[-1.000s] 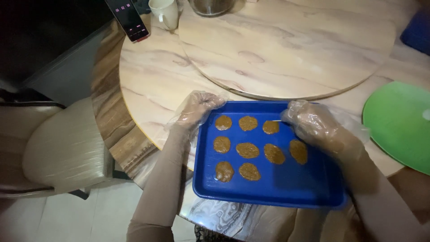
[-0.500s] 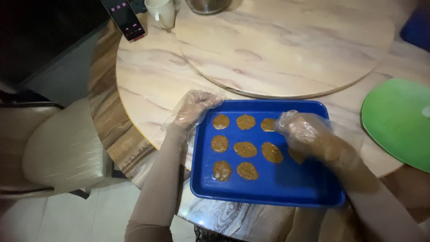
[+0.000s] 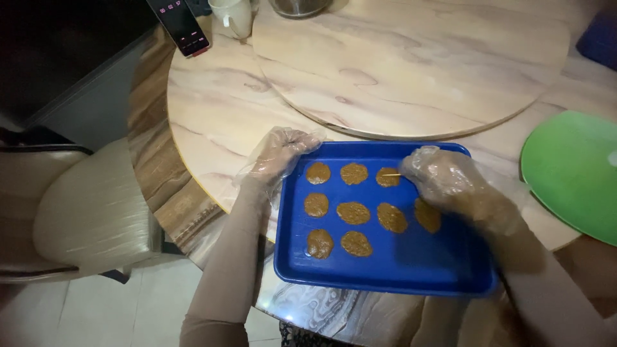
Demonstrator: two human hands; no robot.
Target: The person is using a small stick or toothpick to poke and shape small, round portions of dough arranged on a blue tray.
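Observation:
A blue rectangular tray (image 3: 411, 263) lies at the near edge of a round marble table. On it lie several flat brown dough rounds (image 3: 353, 212) in rows. My left hand (image 3: 279, 151), in a clear plastic glove, grips the tray's far left corner. My right hand (image 3: 447, 177), also gloved, hovers over the tray's right side and pinches a thin toothpick (image 3: 389, 175) whose tip points at the top-right dough round (image 3: 387, 178). One round (image 3: 427, 215) is partly hidden under my right hand.
A large marble turntable (image 3: 411, 58) fills the table's middle. A green round plate (image 3: 572, 170) sits at the right. A phone (image 3: 180, 26), a white cup (image 3: 234, 16) and a metal pot (image 3: 299, 6) stand at the far edge. A beige chair (image 3: 83, 212) stands at the left.
My right hand has moved down and left over the tray, bringing the toothpick to the top-right dough round. My left hand stays on the tray's corner.

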